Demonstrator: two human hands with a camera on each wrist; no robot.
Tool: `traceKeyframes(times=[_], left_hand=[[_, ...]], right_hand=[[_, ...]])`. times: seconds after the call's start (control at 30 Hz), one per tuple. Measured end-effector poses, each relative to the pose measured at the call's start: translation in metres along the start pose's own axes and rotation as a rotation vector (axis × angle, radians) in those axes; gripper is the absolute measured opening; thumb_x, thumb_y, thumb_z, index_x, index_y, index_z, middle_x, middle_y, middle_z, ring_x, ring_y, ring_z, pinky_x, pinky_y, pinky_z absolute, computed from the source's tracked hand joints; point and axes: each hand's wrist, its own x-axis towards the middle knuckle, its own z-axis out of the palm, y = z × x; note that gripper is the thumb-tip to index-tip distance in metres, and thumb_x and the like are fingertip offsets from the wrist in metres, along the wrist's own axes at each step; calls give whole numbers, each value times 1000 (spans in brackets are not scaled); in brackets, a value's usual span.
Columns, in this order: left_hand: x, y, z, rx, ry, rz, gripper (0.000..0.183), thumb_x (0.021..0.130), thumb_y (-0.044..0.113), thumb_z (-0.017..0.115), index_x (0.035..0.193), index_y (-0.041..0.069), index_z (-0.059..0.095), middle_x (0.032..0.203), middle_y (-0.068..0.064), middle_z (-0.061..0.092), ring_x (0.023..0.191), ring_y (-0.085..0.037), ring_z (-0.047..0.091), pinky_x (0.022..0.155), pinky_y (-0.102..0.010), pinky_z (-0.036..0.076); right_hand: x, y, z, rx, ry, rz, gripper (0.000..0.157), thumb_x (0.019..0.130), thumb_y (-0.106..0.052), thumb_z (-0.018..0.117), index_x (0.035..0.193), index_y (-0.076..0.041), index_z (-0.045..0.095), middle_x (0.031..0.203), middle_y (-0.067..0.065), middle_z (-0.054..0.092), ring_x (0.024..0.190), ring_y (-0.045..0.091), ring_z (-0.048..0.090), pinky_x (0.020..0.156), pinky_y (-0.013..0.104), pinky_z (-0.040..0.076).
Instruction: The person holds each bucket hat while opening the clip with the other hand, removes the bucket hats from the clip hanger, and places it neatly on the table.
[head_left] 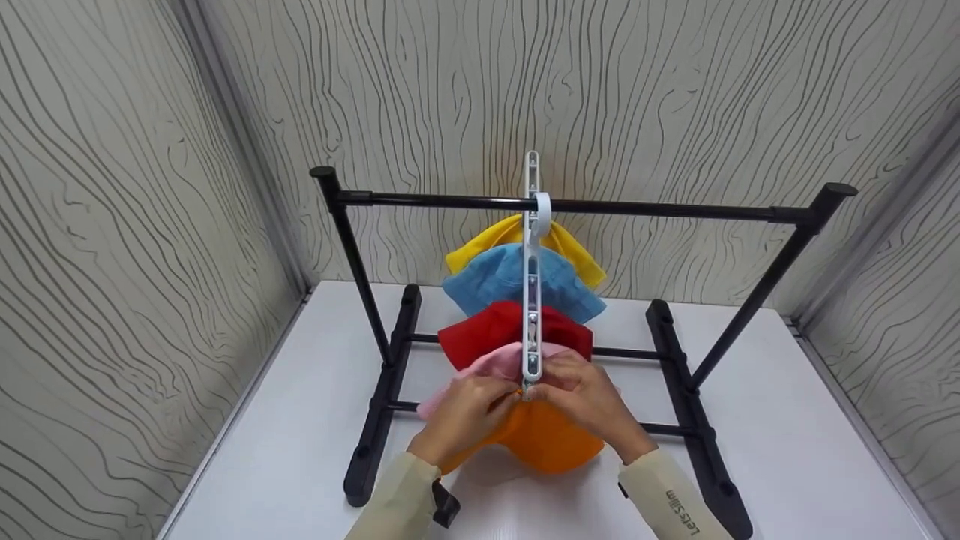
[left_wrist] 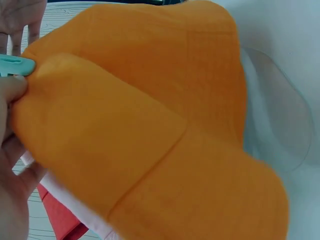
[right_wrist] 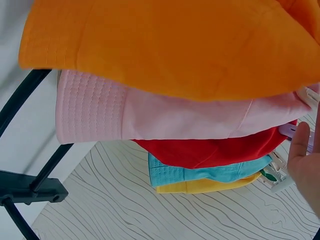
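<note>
An orange bucket hat (head_left: 559, 442) hangs at the near end of a white multi-clip hanger (head_left: 532, 300). My left hand (head_left: 466, 412) pinches the hat's top edge with the thumb right beside a teal clip (left_wrist: 17, 66). My right hand (head_left: 589, 394) holds this clip under the hanger's end, thumb and forefinger close together; its fingertips are partly hidden. Close behind hangs a pink bucket hat (right_wrist: 175, 117), then a red hat (head_left: 480, 330). Farther back are a blue hat (head_left: 487, 277) and a yellow hat (head_left: 574, 251).
The hanger's hook goes over the top bar (head_left: 660, 208) of a black rack, whose feet (head_left: 379, 427) stand on a white table (head_left: 277, 420). Wood-grain panels (head_left: 420, 90) enclose the back and sides. A purple clip (right_wrist: 290, 131) shows near the red hat.
</note>
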Motion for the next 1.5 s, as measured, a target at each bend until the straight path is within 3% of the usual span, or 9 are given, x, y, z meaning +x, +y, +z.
traceKeyframes(times=[0.17,0.57,0.73,0.9,1.07,1.3,1.5], left_hand=[[-2,0,1,41,8,4,23,93,33,61,110,23,73,96,13,73,86,-2,66,88,-19,53],[-9,-1,5,-13,-12,-37,24,93,29,61,112,22,73,100,12,73,92,-3,68,88,-19,53],[-13,-3,6,8,-15,-44,24,93,30,61,112,22,73,102,11,73,93,-6,67,90,-21,52],[-15,-4,6,18,-8,-19,21,93,26,61,109,19,74,100,8,73,91,-7,65,89,-22,53],[-15,-4,4,-17,-26,-29,21,94,26,61,108,17,74,97,8,73,87,-6,64,87,-19,53],[-15,-4,3,-46,-41,-38,21,95,25,60,108,16,73,94,7,73,82,-4,63,84,-17,53],[-18,-6,2,-72,-46,-37,20,95,22,60,107,14,73,93,6,73,78,-4,63,82,-15,53]], right_hand=[[0,0,2,23,28,-16,35,85,-24,72,119,-21,69,113,-9,71,116,15,51,93,17,49],[-3,3,5,-14,65,-44,33,84,-24,73,117,-19,70,105,-9,70,107,10,52,89,21,50],[-4,1,6,13,42,3,36,83,-26,74,119,-21,69,109,-7,68,111,15,51,88,20,51],[-5,2,7,45,-10,91,44,83,-32,73,126,-24,64,123,-7,63,122,21,47,95,30,52],[-5,2,8,-14,-1,98,46,82,-38,73,126,-27,64,124,-6,62,120,22,49,97,40,52],[-4,2,7,9,6,118,45,82,-38,73,125,-29,65,123,-5,61,119,21,51,93,28,53],[-5,-1,11,33,4,95,44,83,-34,73,126,-28,64,124,-6,63,121,22,50,93,27,53]])
